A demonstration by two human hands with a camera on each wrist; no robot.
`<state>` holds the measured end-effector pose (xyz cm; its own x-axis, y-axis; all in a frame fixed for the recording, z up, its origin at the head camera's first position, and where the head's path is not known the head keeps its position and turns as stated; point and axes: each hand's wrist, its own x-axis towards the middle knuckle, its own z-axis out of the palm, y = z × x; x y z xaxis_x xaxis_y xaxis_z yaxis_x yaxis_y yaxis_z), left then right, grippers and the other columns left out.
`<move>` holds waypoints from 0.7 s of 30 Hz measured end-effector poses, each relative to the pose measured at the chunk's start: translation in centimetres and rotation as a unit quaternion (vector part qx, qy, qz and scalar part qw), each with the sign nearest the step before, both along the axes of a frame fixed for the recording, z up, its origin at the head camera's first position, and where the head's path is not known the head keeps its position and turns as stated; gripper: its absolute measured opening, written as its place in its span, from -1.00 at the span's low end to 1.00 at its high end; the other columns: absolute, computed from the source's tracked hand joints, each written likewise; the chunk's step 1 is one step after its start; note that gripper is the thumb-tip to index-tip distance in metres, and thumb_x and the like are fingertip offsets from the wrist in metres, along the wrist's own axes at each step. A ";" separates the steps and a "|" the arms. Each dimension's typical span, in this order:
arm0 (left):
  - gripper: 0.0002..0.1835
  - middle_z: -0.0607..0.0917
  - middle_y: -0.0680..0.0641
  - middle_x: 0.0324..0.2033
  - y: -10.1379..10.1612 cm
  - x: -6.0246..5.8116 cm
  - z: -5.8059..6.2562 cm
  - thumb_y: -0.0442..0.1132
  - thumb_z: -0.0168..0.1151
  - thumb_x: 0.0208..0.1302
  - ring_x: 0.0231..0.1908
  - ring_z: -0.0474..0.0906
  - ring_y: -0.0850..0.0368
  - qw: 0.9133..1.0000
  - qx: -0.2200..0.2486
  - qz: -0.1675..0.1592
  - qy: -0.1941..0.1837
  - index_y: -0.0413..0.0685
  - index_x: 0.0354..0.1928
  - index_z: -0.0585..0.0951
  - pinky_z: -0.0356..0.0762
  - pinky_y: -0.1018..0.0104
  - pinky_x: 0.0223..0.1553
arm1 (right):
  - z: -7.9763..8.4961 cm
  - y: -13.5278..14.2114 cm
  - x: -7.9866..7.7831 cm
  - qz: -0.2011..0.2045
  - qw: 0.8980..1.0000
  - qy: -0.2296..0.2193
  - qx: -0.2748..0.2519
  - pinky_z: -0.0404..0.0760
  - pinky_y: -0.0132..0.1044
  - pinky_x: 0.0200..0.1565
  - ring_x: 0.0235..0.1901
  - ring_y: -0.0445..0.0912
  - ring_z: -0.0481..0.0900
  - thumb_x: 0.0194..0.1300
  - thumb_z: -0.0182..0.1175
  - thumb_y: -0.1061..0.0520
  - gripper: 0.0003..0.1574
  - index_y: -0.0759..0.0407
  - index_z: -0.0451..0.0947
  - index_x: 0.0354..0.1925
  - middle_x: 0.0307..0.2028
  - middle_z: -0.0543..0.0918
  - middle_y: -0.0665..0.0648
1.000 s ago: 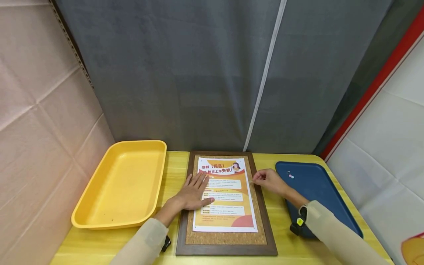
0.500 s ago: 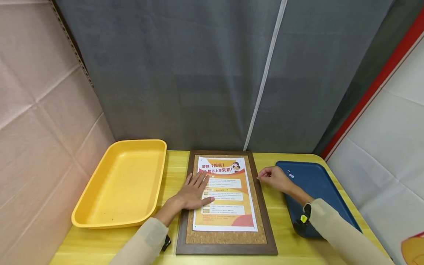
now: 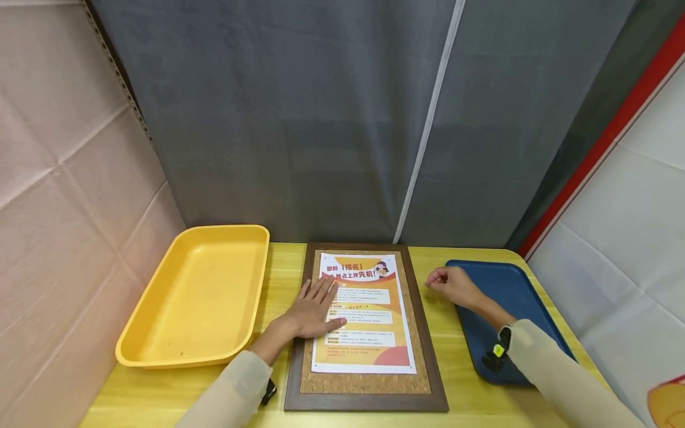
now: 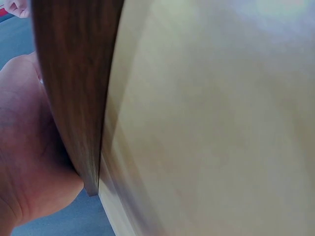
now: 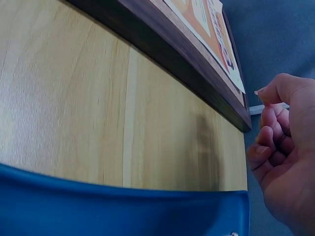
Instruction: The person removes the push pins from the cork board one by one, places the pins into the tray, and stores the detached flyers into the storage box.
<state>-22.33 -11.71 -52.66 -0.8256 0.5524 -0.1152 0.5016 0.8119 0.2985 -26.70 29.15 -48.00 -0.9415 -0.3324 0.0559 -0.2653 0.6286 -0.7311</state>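
Flat on the poster (image 3: 364,351), my left hand (image 3: 313,312) rests with fingers spread, its wrist across the board's left edge. The orange and white poster lies on a cork board (image 3: 364,385) with a dark brown frame; small dots show at its corners. To the right of the frame, my right hand (image 3: 452,285) hovers above the table by the blue tray (image 3: 492,339). In the right wrist view, its thumb and finger pinch a tiny pale push pin (image 5: 257,92), mostly hidden. In the left wrist view, the left palm (image 4: 29,147) is against the brown frame.
A yellow tray (image 3: 192,297) stands on the left of the wooden table (image 3: 283,261). A grey curtain (image 3: 299,119) closes off the back. A small whitish piece (image 5: 234,234) lies in the blue tray, seen in the right wrist view.
My right hand has moved right, away from the poster's right edge and past the frame toward the blue tray, still pinching. The left hand and poster have stayed put.
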 end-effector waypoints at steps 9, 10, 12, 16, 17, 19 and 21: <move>0.07 -0.25 -0.15 0.71 0.0 -0.2 -0.3 0.48 -0.17 0.53 0.69 -0.37 -0.13 1.000 -0.003 -0.003 0.007 -0.09 0.73 -0.20 -0.48 -0.23 0.61 | 0.2 1.1 0.0 -0.010 1.000 -0.002 0.008 0.51 -0.37 -0.39 -0.41 -0.13 0.51 0.44 0.32 0.29 -0.91 0.33 0.73 -0.22 -0.34 0.70 0.16; 0.07 -0.25 -0.15 0.71 0.0 -0.2 -0.2 0.48 -0.17 0.53 0.69 -0.37 -0.13 1.000 -0.005 -0.003 0.008 -0.09 0.73 -0.20 -0.48 -0.23 0.61 | 0.2 1.3 0.0 -0.011 1.000 0.000 0.009 0.52 -0.37 -0.38 -0.41 -0.14 0.51 0.44 0.32 0.29 -0.91 0.32 0.73 -0.22 -0.35 0.70 0.15; 0.07 -0.24 -0.16 0.71 0.0 -0.1 -0.1 0.47 -0.17 0.53 0.69 -0.36 -0.13 1.000 -0.006 -0.004 0.009 -0.10 0.73 -0.19 -0.47 -0.23 0.61 | 0.1 1.6 0.0 -0.015 1.000 0.005 0.011 0.52 -0.38 -0.38 -0.41 -0.14 0.52 0.43 0.32 0.29 -0.92 0.31 0.73 -0.23 -0.36 0.69 0.12; 0.06 -0.23 -0.19 0.71 0.1 0.2 0.5 0.45 -0.16 0.55 0.69 -0.35 -0.16 1.000 -0.014 -0.006 0.007 -0.13 0.72 -0.19 -0.45 -0.24 0.61 | 0.0 2.3 -0.1 -0.017 1.000 0.020 0.017 0.54 -0.39 -0.36 -0.42 -0.18 0.52 0.41 0.32 0.29 -0.91 0.32 0.73 -0.24 -0.38 0.69 0.08; 0.05 -0.21 -0.21 0.71 0.2 0.3 0.7 0.43 -0.14 0.55 0.69 -0.32 -0.17 1.000 -0.011 -0.006 0.007 -0.15 0.72 -0.17 -0.43 -0.25 0.61 | 0.0 2.4 -0.2 -0.020 0.999 0.021 0.019 0.54 -0.39 -0.35 -0.42 -0.17 0.53 0.41 0.32 0.29 -0.91 0.32 0.73 -0.24 -0.37 0.70 0.08; 0.04 -0.19 -0.23 0.70 0.2 0.4 1.0 0.41 -0.13 0.56 0.69 -0.30 -0.20 1.000 -0.011 -0.007 0.006 -0.17 0.72 -0.15 -0.41 -0.27 0.61 | 0.0 2.7 -0.2 -0.023 0.999 0.021 0.023 0.55 -0.39 -0.35 -0.41 -0.16 0.54 0.42 0.32 0.29 -0.90 0.34 0.74 -0.23 -0.37 0.71 0.09; 0.03 -0.16 -0.25 0.70 0.2 0.5 1.3 0.39 -0.11 0.57 0.68 -0.28 -0.22 1.000 -0.008 -0.008 0.006 -0.20 0.71 -0.12 -0.39 -0.28 0.61 | 0.1 3.0 -0.3 -0.031 0.999 0.016 0.028 0.55 -0.39 -0.34 -0.40 -0.14 0.55 0.43 0.32 0.29 -0.90 0.34 0.73 -0.22 -0.36 0.71 0.11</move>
<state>-21.83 -11.51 -51.39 -0.8177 0.5641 -0.1145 0.5184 0.8082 0.2794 -26.97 32.17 -47.91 -0.9586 -0.2763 0.0689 -0.2467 0.6848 -0.6857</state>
